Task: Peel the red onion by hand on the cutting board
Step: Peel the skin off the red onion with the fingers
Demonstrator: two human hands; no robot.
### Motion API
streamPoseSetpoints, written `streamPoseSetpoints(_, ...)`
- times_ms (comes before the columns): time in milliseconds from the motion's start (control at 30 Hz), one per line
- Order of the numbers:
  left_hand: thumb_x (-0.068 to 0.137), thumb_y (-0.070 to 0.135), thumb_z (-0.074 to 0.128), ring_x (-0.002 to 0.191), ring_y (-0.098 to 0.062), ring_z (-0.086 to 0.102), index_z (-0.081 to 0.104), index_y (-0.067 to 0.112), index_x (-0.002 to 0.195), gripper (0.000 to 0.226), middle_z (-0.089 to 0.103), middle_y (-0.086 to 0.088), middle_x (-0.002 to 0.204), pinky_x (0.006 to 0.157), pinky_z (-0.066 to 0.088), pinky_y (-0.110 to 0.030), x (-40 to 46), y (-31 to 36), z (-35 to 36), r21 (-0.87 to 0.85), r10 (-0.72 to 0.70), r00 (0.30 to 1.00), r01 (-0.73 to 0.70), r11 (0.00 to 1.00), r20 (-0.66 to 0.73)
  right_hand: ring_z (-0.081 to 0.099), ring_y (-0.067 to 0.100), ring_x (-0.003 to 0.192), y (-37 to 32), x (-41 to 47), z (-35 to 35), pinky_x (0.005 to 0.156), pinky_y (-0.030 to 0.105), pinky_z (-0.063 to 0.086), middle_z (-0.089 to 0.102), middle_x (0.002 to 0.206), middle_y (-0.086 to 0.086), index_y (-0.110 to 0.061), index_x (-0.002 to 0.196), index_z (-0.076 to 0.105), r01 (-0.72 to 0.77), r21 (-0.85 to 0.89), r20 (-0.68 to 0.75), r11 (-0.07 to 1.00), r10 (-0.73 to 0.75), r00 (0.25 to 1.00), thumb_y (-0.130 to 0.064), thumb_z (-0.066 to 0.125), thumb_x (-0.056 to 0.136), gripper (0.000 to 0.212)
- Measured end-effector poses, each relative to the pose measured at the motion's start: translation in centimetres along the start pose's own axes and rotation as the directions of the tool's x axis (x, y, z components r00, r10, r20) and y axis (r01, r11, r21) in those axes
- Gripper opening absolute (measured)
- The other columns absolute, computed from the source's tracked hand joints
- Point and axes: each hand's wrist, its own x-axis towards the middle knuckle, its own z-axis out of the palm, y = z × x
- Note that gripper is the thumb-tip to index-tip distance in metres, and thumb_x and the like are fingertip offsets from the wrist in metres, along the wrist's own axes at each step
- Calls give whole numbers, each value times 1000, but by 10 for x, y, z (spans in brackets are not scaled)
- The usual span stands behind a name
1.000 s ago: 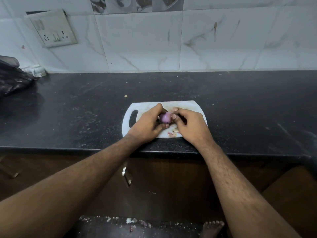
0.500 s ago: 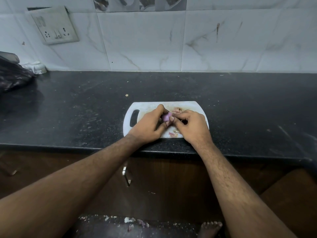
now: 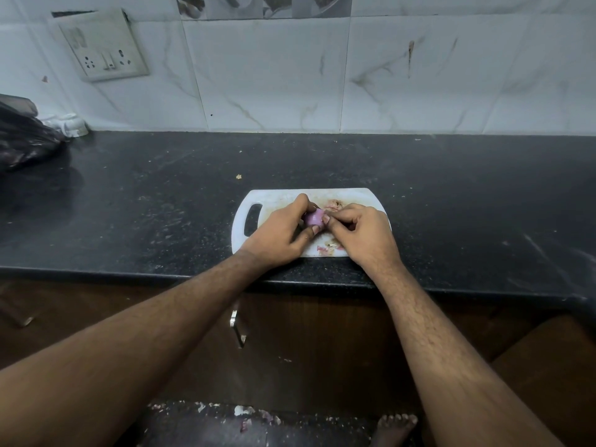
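Observation:
A small red onion [image 3: 313, 218], pale purple and glossy, is held just above the white cutting board [image 3: 277, 198] near the counter's front edge. My left hand [image 3: 280, 237] grips it from the left, thumb below and fingers curled over the top. My right hand [image 3: 359, 235] meets it from the right, its fingertips pinching at the onion's side. Most of the onion is hidden by my fingers. Bits of peel [image 3: 324, 249] lie on the board under my hands, and more scraps [image 3: 333, 204] lie behind them.
The black stone counter [image 3: 467, 204] runs the full width below a tiled wall. A dark plastic bag [image 3: 24, 140] and a white object [image 3: 69, 124] sit at the far left. A small scrap [image 3: 239, 177] lies behind the board. Peel litters the floor [image 3: 245, 414] beside a bare foot [image 3: 395, 425].
My right fingers have shifted on the onion's right side, and slightly more of its purple surface shows between my hands. Both hands stay over the board.

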Motion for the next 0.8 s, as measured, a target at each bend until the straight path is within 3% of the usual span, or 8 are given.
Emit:
streamPoseSetpoints(167,101,25,62,103,-16,64,52,12,116,23,68,-1,116,92,53,-39,0,1,-1,12,-6,1000,6,1000,6,66,1,97,-1,0,0,83,17,49,77,107,-12,-25,115,78,-11,-24,-22,1000,11,1000,-35,68,97,23)
streamPoseSetpoints(333,99,30,60,102,-19,64,52,15,114,22,68,-1,111,90,53,-45,-1,1,-1,13,-9,1000,9,1000,7,68,-3,90,-1,-2,0,83,33,59,76,94,-21,-34,105,80,-43,-28,-10,999,43,999,-40,74,92,16)
streamPoseSetpoints(500,98,33,58,103,-19,63,53,17,114,24,67,-1,112,90,53,-47,-1,2,-1,14,-15,1000,15,1000,14,70,-5,89,-2,-3,-2,87,34,60,77,93,-20,-28,103,82,-79,47,-14,996,80,997,-34,79,89,16)
streamPoseSetpoints(800,96,33,60,103,-17,63,55,13,112,26,67,-2,112,91,54,-43,0,3,-1,2,-21,1000,21,1000,11,69,-3,84,-8,-5,0,79,34,60,75,89,-25,-35,96,82,-137,-50,-91,989,132,987,-45,79,86,15)
